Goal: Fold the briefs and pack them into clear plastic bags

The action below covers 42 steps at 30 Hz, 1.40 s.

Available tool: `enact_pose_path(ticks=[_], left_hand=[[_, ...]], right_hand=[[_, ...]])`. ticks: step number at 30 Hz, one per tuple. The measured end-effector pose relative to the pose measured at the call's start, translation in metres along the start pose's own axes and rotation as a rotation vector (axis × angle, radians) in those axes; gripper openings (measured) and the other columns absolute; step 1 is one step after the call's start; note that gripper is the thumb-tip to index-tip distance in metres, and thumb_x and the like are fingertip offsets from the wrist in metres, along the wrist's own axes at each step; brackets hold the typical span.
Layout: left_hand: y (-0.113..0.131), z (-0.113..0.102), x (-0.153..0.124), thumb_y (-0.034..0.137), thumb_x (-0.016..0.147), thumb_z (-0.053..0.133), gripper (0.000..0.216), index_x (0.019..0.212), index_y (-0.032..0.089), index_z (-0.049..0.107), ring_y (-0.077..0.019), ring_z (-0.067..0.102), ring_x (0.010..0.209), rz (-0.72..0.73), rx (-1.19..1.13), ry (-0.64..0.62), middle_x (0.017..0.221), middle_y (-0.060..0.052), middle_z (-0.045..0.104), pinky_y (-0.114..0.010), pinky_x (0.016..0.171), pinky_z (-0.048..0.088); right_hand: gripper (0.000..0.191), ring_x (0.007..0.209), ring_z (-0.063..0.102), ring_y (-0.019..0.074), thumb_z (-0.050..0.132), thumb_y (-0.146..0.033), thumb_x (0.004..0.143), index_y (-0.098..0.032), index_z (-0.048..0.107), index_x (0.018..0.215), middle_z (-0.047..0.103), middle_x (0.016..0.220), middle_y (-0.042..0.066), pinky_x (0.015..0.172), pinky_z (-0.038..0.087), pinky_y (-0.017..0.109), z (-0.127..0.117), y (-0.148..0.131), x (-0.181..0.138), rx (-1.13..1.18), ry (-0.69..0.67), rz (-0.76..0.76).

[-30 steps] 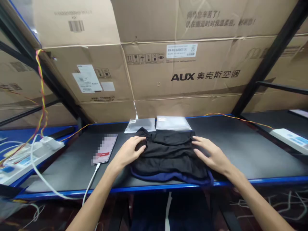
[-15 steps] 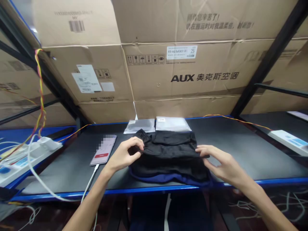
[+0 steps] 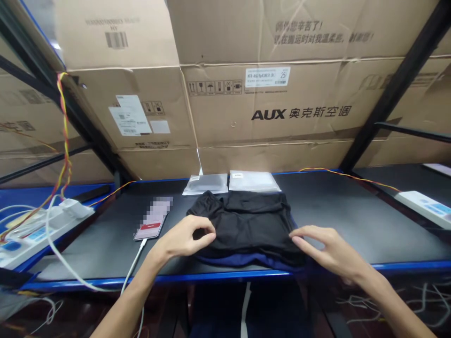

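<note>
A folded black garment point(image 3: 246, 223) lies on top of a dark blue garment point(image 3: 243, 259) near the front edge of the black worktop point(image 3: 352, 220). My left hand point(image 3: 185, 238) pinches the black garment's near-left edge with curled fingers. At the near-right edge, my right hand point(image 3: 329, 251) also grips the black fabric, thumb above and fingers below.
Two clear plastic bags point(image 3: 232, 182) lie behind the garments. A phone point(image 3: 152, 223) on a white cable sits to the left. Power strips point(image 3: 38, 225) with wires are at far left, another strip point(image 3: 423, 206) at right. Cardboard boxes point(image 3: 268, 94) form the back wall.
Both hands moved from flat on the garment's sides toward me to its near corners and closed on the black fabric, drawing its front edge forward.
</note>
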<state>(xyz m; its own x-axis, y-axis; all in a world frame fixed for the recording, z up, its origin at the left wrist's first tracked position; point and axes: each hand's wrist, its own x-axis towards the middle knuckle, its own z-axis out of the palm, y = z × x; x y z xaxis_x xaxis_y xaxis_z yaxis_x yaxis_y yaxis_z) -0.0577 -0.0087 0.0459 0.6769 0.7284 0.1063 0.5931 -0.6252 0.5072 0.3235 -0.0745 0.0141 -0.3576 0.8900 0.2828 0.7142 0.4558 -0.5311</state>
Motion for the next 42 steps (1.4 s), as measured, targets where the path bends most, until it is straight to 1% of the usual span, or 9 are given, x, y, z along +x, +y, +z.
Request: enact_pose_path(ticks=[6, 10, 12, 17, 22, 27, 31, 35, 42], left_hand=[[-0.01, 0.001, 0.046, 0.022, 0.087, 0.056, 0.015, 0.097, 0.022, 0.067, -0.0189, 0.063, 0.092, 0.036, 0.105, 0.205, 0.098, -0.002, 0.069, -0.031, 0.085, 0.049], [-0.024, 0.007, 0.074, 0.02, 0.081, 0.061, 0.027, 0.108, 0.023, 0.064, -0.0245, 0.056, 0.114, 0.119, 0.218, 0.185, 0.122, -0.006, 0.062, -0.039, 0.101, 0.044], [-0.029, 0.007, 0.084, 0.02, 0.079, 0.062, 0.03, 0.11, 0.022, 0.063, -0.0261, 0.056, 0.115, 0.121, 0.253, 0.147, 0.124, -0.007, 0.062, -0.04, 0.102, 0.044], [-0.032, 0.003, 0.098, 0.024, 0.086, 0.053, 0.022, 0.105, 0.023, 0.063, -0.0217, 0.066, 0.093, 0.024, 0.118, 0.122, 0.103, -0.002, 0.071, -0.033, 0.087, 0.049], [-0.035, 0.002, 0.12, 0.029, 0.09, 0.047, 0.021, 0.106, 0.022, 0.059, -0.0175, 0.066, 0.075, -0.091, 0.001, 0.211, 0.086, -0.001, 0.071, -0.028, 0.073, 0.049], [-0.043, 0.013, 0.144, 0.028, 0.089, 0.052, 0.026, 0.113, 0.021, 0.054, -0.0192, 0.063, 0.063, -0.137, 0.054, 0.267, 0.067, 0.002, 0.068, -0.03, 0.068, 0.046], [-0.049, 0.028, 0.149, 0.027, 0.088, 0.055, 0.02, 0.107, 0.021, 0.059, -0.0206, 0.063, 0.062, -0.158, 0.109, 0.276, 0.064, 0.001, 0.067, -0.029, 0.065, 0.045], [-0.05, 0.036, 0.143, 0.032, 0.091, 0.054, 0.02, 0.104, 0.022, 0.065, -0.022, 0.066, 0.073, -0.158, 0.164, 0.304, 0.075, -0.003, 0.069, -0.031, 0.073, 0.048], [-0.029, 0.025, 0.111, 0.035, 0.094, 0.051, 0.035, 0.125, 0.02, 0.059, -0.0254, 0.056, 0.117, -0.002, 0.196, 0.378, 0.123, -0.01, 0.062, -0.04, 0.104, 0.042]], right_hand=[[0.028, 0.092, 0.067, 0.0245, 0.051, -0.043, 0.093, -0.025, 0.068, 0.107, 0.072, 0.1, 0.006, 0.086, 0.053, 0.039, -0.002, 0.024, 0.036, -0.028, 0.218, 0.048], [0.041, 0.093, 0.065, 0.0253, 0.05, -0.043, 0.091, -0.021, 0.062, 0.124, 0.066, 0.104, 0.01, 0.084, 0.054, 0.04, 0.006, 0.044, 0.062, -0.141, 0.172, 0.028], [0.037, 0.098, 0.063, 0.0268, 0.051, -0.04, 0.089, -0.019, 0.067, 0.115, 0.065, 0.107, 0.012, 0.088, 0.052, 0.042, 0.01, 0.051, 0.071, -0.186, 0.137, -0.006], [0.021, 0.091, 0.064, 0.025, 0.05, -0.033, 0.087, -0.022, 0.067, 0.085, 0.07, 0.096, 0.007, 0.086, 0.051, 0.041, 0.007, 0.055, 0.082, -0.084, 0.084, -0.014], [0.026, 0.071, 0.064, 0.0208, 0.055, -0.046, 0.084, -0.021, 0.06, 0.08, 0.068, 0.075, 0.003, 0.068, 0.051, 0.034, -0.003, 0.057, 0.088, 0.165, 0.153, 0.175], [0.028, 0.067, 0.06, 0.019, 0.056, -0.05, 0.08, -0.022, 0.056, 0.077, 0.066, 0.072, 0.002, 0.063, 0.047, 0.031, 0.004, 0.07, 0.1, 0.114, 0.23, 0.223], [0.025, 0.059, 0.054, 0.0169, 0.057, -0.047, 0.079, -0.023, 0.054, 0.075, 0.06, 0.065, -0.001, 0.059, 0.043, 0.03, 0.015, 0.075, 0.099, 0.018, 0.237, 0.233], [0.025, 0.06, 0.055, 0.0178, 0.057, -0.048, 0.082, -0.023, 0.057, 0.08, 0.059, 0.066, -0.001, 0.06, 0.044, 0.031, 0.02, 0.074, 0.091, -0.062, 0.208, 0.216], [0.033, 0.107, 0.058, 0.0279, 0.05, -0.045, 0.092, -0.021, 0.063, 0.11, 0.064, 0.111, 0.011, 0.094, 0.047, 0.043, 0.019, 0.049, 0.086, -0.227, 0.299, 0.027]])
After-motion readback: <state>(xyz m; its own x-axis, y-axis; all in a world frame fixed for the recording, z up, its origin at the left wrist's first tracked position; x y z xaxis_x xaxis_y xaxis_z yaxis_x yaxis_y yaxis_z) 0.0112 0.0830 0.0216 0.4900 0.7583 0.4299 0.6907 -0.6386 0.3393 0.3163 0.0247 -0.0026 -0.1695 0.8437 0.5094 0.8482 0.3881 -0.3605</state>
